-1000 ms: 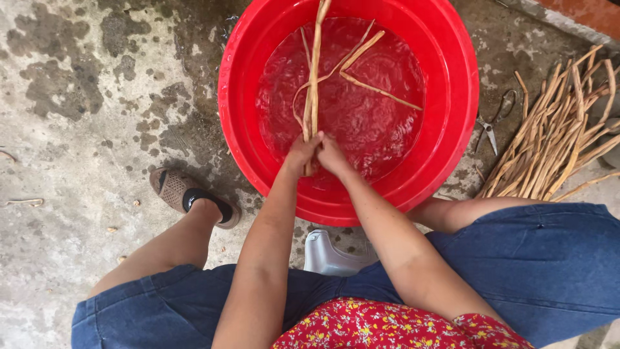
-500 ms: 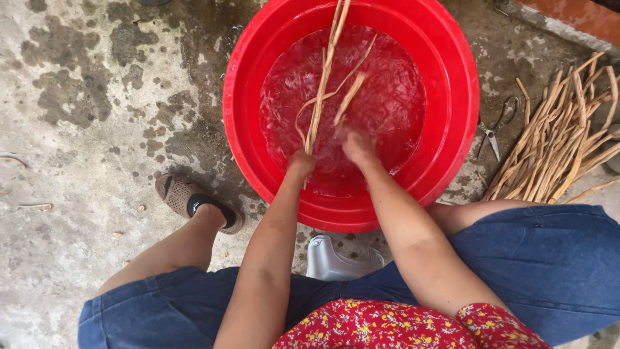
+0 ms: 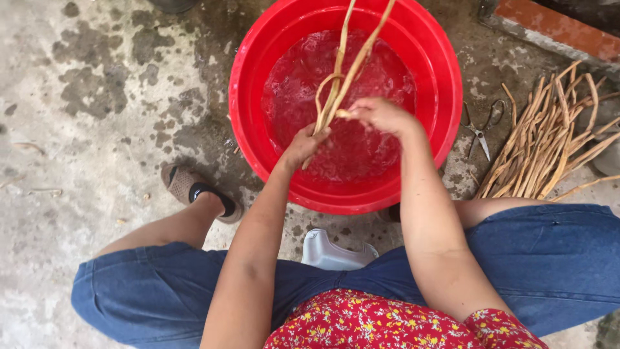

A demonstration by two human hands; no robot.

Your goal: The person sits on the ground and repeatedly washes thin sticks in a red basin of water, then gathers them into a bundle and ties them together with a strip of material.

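Clearly, the person sits low over a wet concrete floor [image 3: 77, 161], with the knees apart so that the red basin [image 3: 445, 84] stands between the feet. On the left, one foot in a sandal [image 3: 194, 190] rests flat on the floor just beside the basin. The left hand [image 3: 303, 145] is closed around the lower part of some long pale plant strips [image 3: 339, 84], which rise out of the water and leave the picture at the top. The right hand [image 3: 381, 115] pinches one strip just beside the left hand, fingers clenched on it, probably to separate or bend it while the other hand keeps the bundle steady over the water. Under the arms, a white plastic stool [image 3: 332, 253] shows between the legs. To the right of the basin lie small scissors [image 3: 479, 129], and further right a heap of dry sticks [image 3: 549, 145], near enough to reach.
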